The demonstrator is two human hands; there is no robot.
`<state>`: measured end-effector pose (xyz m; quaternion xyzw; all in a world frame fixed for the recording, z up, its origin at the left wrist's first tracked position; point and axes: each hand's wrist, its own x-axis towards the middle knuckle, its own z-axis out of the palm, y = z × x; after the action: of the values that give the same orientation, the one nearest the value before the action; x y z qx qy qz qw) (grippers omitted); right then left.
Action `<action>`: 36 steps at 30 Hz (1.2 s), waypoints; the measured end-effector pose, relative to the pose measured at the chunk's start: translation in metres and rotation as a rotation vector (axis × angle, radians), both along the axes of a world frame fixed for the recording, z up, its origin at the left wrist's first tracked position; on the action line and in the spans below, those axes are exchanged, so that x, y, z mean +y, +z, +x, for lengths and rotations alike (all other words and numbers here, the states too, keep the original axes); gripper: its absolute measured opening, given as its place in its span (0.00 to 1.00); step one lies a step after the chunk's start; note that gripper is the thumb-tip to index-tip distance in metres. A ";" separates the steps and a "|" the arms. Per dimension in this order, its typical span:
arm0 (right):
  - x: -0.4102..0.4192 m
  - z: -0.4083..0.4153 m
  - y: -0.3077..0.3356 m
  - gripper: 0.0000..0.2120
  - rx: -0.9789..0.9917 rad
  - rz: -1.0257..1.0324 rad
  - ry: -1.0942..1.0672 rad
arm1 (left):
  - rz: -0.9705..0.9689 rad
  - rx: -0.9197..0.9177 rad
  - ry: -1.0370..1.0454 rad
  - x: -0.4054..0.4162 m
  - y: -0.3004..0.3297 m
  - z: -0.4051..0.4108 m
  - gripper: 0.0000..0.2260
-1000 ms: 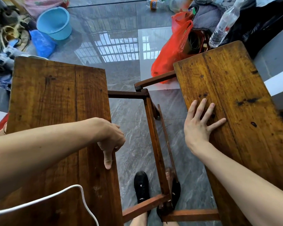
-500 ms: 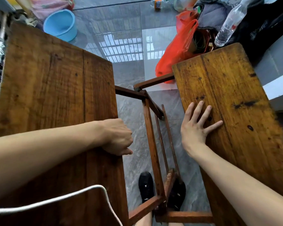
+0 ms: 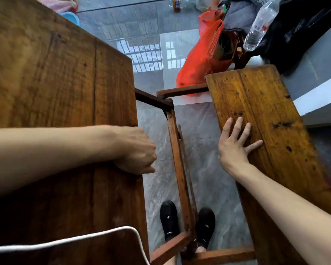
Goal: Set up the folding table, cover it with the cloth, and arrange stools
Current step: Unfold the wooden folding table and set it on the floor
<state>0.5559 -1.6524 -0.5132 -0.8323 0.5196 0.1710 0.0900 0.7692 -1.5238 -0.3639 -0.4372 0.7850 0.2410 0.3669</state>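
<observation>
Two brown wooden leaves of the folding table flank a wooden frame (image 3: 177,165). The left leaf (image 3: 55,83) is raised and fills the left half of the view. My left hand (image 3: 137,152) is curled around its inner edge. The right leaf (image 3: 262,111) lies lower, lighter in colour. My right hand (image 3: 235,144) rests flat on it near its inner edge, fingers spread. No cloth or stool can be made out.
My two black shoes (image 3: 168,220) stand on the grey tiled floor either side of the frame. A red plastic bag (image 3: 201,60), a clear bottle (image 3: 260,25) and dark clothing lie beyond the right leaf. A white cable (image 3: 75,240) crosses the bottom left.
The left leaf has swung upward and closer to the camera. My left hand went from a pointing finger to a curled hold on its edge. My right hand stayed flat on the right leaf.
</observation>
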 end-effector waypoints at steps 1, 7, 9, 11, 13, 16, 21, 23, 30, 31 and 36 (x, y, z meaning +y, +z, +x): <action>-0.001 -0.001 0.002 0.41 -0.011 0.024 -0.007 | -0.008 0.008 0.002 -0.003 0.005 0.002 0.23; 0.012 0.002 0.007 0.38 -0.042 0.031 -0.045 | -0.007 -0.013 -0.012 -0.008 0.016 0.002 0.22; 0.016 0.007 0.006 0.36 -0.056 0.008 -0.032 | -0.035 -0.004 -0.019 -0.011 0.014 -0.004 0.22; 0.025 0.019 0.007 0.33 -0.073 0.010 -0.003 | -0.078 0.035 -0.010 -0.024 0.004 -0.020 0.22; 0.034 0.029 0.007 0.30 -0.096 -0.002 0.038 | -0.069 0.099 0.015 -0.041 -0.006 -0.039 0.22; 0.016 0.023 0.005 0.32 -0.087 -0.065 0.065 | -0.054 0.104 0.025 -0.050 -0.019 -0.044 0.21; -0.026 -0.013 0.003 0.36 -0.008 -0.130 0.061 | -0.112 0.140 0.002 -0.021 -0.031 -0.031 0.24; -0.026 -0.018 0.006 0.37 0.014 -0.141 0.065 | -0.114 0.140 -0.002 -0.017 -0.036 -0.036 0.24; -0.011 -0.030 0.006 0.42 0.077 -0.155 0.056 | -0.124 0.186 0.049 -0.020 -0.050 -0.054 0.24; -0.011 -0.031 0.007 0.43 0.084 -0.153 0.055 | -0.129 0.192 0.049 -0.021 -0.053 -0.056 0.24; -0.018 -0.035 0.010 0.45 0.114 -0.165 0.059 | -0.177 0.212 0.036 -0.026 -0.072 -0.062 0.25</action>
<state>0.5214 -1.6709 -0.5028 -0.8407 0.5114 0.1774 -0.0135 0.7072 -1.5498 -0.4358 -0.4538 0.8296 0.2223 0.2376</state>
